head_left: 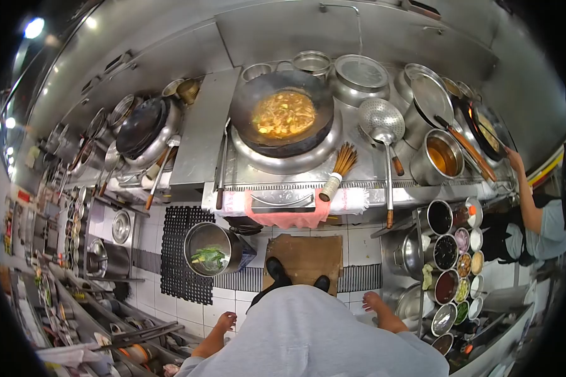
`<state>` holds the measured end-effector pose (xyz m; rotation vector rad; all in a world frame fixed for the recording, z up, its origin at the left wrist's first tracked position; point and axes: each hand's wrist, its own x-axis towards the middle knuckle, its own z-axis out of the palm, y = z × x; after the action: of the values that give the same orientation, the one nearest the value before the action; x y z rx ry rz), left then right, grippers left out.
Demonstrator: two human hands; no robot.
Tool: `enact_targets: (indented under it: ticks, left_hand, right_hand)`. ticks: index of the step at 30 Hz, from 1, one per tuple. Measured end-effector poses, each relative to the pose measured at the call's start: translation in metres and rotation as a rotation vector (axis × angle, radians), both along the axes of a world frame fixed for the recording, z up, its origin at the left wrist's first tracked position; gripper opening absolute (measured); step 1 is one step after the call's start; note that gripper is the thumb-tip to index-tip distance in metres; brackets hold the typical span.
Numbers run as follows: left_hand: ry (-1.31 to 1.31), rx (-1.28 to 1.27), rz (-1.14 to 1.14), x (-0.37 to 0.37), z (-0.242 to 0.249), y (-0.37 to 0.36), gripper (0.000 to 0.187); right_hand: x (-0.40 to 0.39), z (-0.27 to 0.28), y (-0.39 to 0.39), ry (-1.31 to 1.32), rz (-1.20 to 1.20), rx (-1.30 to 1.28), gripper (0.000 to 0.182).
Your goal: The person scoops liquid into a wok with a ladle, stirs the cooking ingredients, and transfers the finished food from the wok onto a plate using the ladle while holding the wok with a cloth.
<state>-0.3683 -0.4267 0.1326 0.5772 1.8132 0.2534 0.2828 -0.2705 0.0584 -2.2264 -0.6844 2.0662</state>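
Note:
My left hand (227,321) hangs beside my body at the lower left, fingers loosely bent and apart, with nothing in it. On the other side my right hand (373,302) hangs too, also loosely open and holding nothing visible. Both are away from the stove. Ahead of me a wok (245,129) rests on a burner ring, with a brownish sauced dish (284,114) in it. A bamboo wok brush (340,171) lies on the stove's front edge, left of a long-handled perforated strainer (382,120). A red and white cloth (287,217) drapes over the front rail.
A large pot (192,251) with green leaves stands on the floor at left, by a black mat (170,270). Ingredient containers (447,283) line the right. Behind them, another person's arm (529,201) reaches to a second wok (481,129). Cardboard (324,251) lies underfoot.

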Motion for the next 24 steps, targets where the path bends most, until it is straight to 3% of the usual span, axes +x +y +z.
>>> enact_targets:
  ticks: [5,7,9,11,15,19,21,24]
  left_hand:
    - [-0.032,-0.001,-0.008,0.038,0.018,0.016,0.027]
    - [0.028,0.076,-0.082,0.051,0.019,0.043,0.028]
    - [0.055,0.154,-0.174,0.053,0.016,0.071,0.029]
    - [0.051,0.288,-0.218,0.053,0.008,0.102,0.032]
    - [-0.060,0.251,-0.118,0.037,-0.031,0.151,0.034]
    - [0.167,0.474,-0.204,0.004,-0.069,0.207,0.036]
    - [0.184,0.649,0.071,0.003,-0.015,0.248,0.035]
    - [0.330,0.937,0.248,-0.019,0.025,0.320,0.032]
  right_hand:
    - [-0.022,-0.033,0.031,0.008,0.064,0.085,0.020]
    - [-0.031,-0.031,0.056,0.067,0.151,0.141,0.015]
    - [-0.033,-0.051,0.082,0.066,0.382,0.308,0.016]
    - [-0.046,-0.010,0.098,0.061,0.239,0.320,0.017]
    - [-0.072,0.045,0.114,0.006,0.013,0.323,0.023]
    - [-0.065,0.039,0.107,-0.040,-0.025,0.238,0.023]
    - [-0.060,0.043,0.098,-0.045,-0.053,0.187,0.028]
    - [-0.065,0.062,0.093,-0.105,-0.044,0.122,0.035]
